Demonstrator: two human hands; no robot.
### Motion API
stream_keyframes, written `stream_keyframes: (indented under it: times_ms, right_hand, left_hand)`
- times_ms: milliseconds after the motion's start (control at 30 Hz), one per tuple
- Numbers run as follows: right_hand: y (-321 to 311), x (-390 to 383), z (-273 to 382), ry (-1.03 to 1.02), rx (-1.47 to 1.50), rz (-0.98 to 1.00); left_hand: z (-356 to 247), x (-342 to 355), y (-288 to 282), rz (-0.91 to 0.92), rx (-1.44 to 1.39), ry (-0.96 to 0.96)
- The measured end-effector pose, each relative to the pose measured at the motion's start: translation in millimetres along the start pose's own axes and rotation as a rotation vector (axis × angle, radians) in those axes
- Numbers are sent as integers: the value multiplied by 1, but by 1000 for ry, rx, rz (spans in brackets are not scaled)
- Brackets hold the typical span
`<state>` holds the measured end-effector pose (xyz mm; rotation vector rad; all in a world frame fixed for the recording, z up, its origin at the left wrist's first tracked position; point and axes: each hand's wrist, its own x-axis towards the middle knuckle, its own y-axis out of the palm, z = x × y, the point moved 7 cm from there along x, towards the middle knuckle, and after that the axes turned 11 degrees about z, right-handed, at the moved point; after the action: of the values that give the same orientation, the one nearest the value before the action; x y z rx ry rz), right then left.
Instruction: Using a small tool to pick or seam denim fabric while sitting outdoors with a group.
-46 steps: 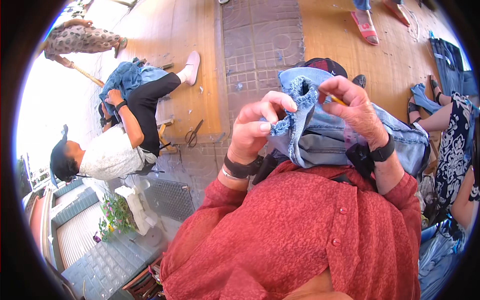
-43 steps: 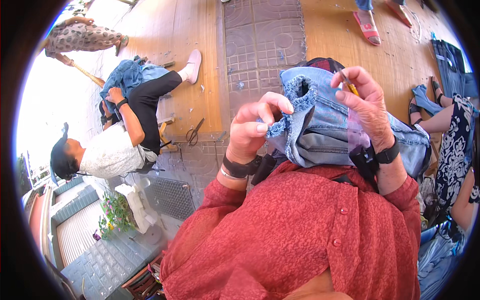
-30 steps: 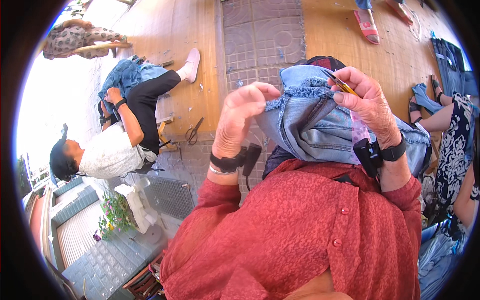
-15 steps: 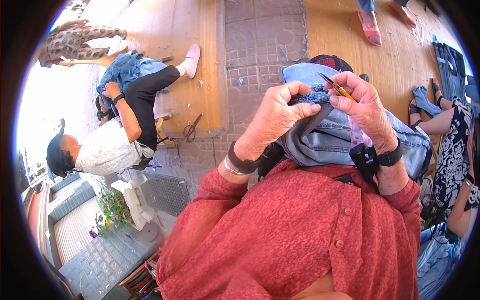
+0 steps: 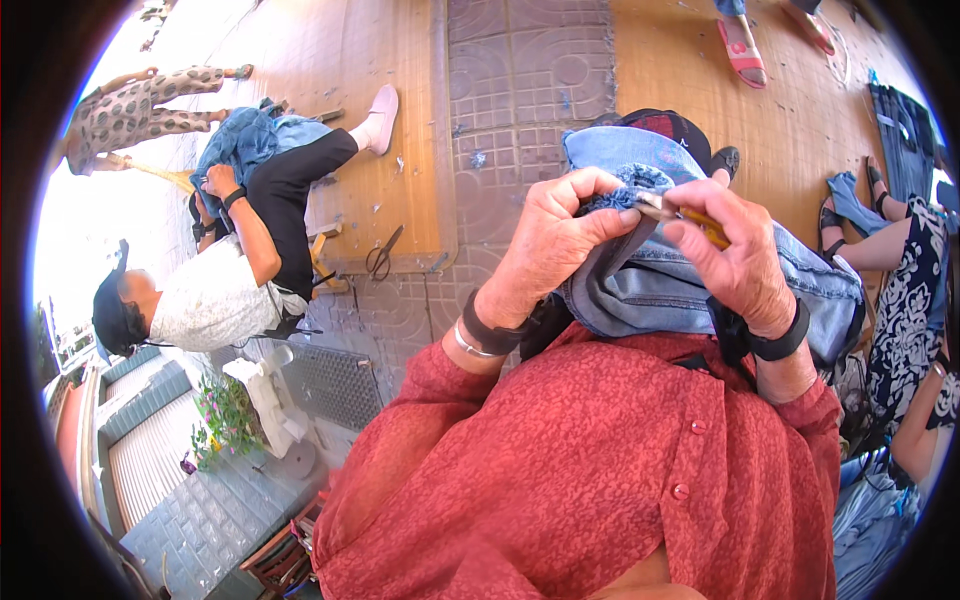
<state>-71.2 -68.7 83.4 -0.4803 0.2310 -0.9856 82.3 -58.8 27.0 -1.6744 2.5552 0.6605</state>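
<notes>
Light blue denim garment (image 5: 810,285) lies bunched over my lap, with a frayed, fringed edge (image 5: 640,177) raised between my hands. My left hand (image 5: 545,240) pinches that frayed edge, thumb and forefinger close together. My right hand (image 5: 735,260) grips a small tool with a yellow body (image 5: 712,226) and a narrow metal end, its tip at the fringe beside my left thumb. The tool's exact kind is partly hidden by my fingers. Black straps circle both my wrists.
A person (image 5: 210,300) sits left with denim (image 5: 240,145); another (image 5: 140,115) stands behind. Scissors (image 5: 385,255) lie on a wooden board (image 5: 390,200). At right are people's feet (image 5: 745,60), a patterned garment (image 5: 890,330) and jeans (image 5: 900,135). A potted plant (image 5: 225,420) is lower left.
My left hand has moved right and up along the fringe. My right hand has turned the yellow tool down into the frayed edge. The standing person at left has shifted.
</notes>
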Motion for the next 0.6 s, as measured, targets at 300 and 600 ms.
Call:
stream_keyframes:
  times_ms: [300, 600]
  right_hand:
    - [3, -1, 14, -53, -92, 38]
    - [-8, -6, 8, 59, 75, -72]
  left_hand:
    - [-7, -5, 0, -14, 70, 81]
    - [-15, -10, -3, -89, 198, 177]
